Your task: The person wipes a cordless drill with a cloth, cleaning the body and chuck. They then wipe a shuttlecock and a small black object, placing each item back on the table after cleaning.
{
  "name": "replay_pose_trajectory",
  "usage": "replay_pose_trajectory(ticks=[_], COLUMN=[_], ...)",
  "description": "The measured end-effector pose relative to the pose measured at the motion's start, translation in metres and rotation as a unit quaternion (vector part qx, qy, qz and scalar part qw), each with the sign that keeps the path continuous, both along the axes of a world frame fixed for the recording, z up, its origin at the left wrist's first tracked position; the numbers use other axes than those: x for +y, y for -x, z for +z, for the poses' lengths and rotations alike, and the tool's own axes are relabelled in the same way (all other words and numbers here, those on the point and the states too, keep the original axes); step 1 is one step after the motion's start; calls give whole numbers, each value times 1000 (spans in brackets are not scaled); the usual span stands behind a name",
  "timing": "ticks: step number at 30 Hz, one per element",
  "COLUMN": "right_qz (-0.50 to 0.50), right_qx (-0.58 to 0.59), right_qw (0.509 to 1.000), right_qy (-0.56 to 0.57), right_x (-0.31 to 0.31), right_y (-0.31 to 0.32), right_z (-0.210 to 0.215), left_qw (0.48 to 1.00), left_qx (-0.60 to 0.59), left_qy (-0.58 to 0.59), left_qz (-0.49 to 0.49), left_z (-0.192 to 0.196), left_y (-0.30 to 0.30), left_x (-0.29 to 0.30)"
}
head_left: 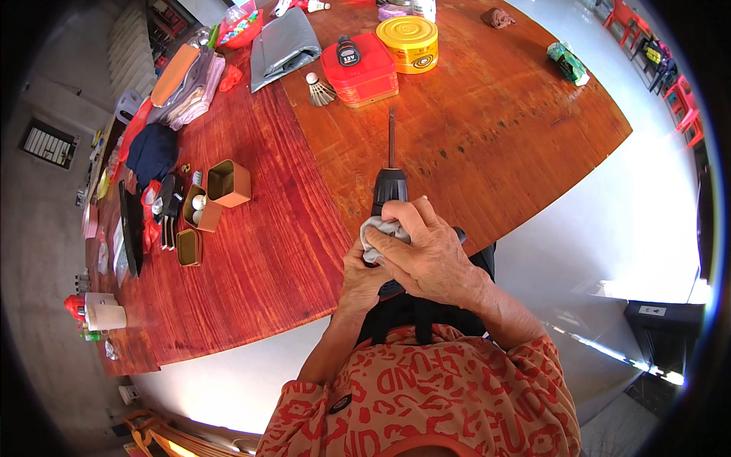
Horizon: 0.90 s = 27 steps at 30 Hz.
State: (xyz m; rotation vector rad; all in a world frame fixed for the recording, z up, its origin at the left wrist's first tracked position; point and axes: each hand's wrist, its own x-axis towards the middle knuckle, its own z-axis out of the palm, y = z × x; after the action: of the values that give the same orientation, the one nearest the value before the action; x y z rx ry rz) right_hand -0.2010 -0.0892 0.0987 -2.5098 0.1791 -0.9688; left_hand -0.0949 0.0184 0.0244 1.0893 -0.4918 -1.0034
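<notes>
A black cordless drill (pixel 389 186) with a long thin bit (pixel 391 141) points away from me over the table's near edge. My left hand (pixel 358 276) is closed around the drill's body from the left and below; part of its grip is hidden. My right hand (pixel 438 255) presses a crumpled grey-white cloth (pixel 372 236) against the drill behind the chuck, fingers bent over it. Beyond the bit's tip stands a red box (pixel 365 82) with a black battery pack (pixel 347 50) lying on its lid.
A round yellow tin (pixel 409 46) stands beside the red box, and a shuttlecock (pixel 320 89) lies to its left. Open tins (pixel 229 183), one holding white balls, sit on the left. A grey pouch (pixel 284 47), folded cloths (pixel 183 87) and a green packet (pixel 568 63) lie farther off.
</notes>
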Motion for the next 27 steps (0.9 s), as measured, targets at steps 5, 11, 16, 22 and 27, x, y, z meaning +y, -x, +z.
replay_pose_trajectory(ticks=[5,11,16,22,27], right_qz=[-35,-125,-167,-221,-276], right_qx=[-57,-73,-97,-71,-170], right_qw=[995,989,980,970,942], right_qy=[-70,11,41,72,-83], right_x=[10,43,31,11,-8], right_y=[6,-1,-1,11,12], right_z=[-15,-25,-36,-40,-53], left_qw=[989,975,975,965,965], left_qx=[107,148,173,217,218], left_qy=[99,163,131,146,123], left_qz=[-27,-33,55,25,75], left_z=[5,-10,-8,9,20], left_y=[-1,-7,-5,-6,-4], left_x=[1,4,-3,-6,-15])
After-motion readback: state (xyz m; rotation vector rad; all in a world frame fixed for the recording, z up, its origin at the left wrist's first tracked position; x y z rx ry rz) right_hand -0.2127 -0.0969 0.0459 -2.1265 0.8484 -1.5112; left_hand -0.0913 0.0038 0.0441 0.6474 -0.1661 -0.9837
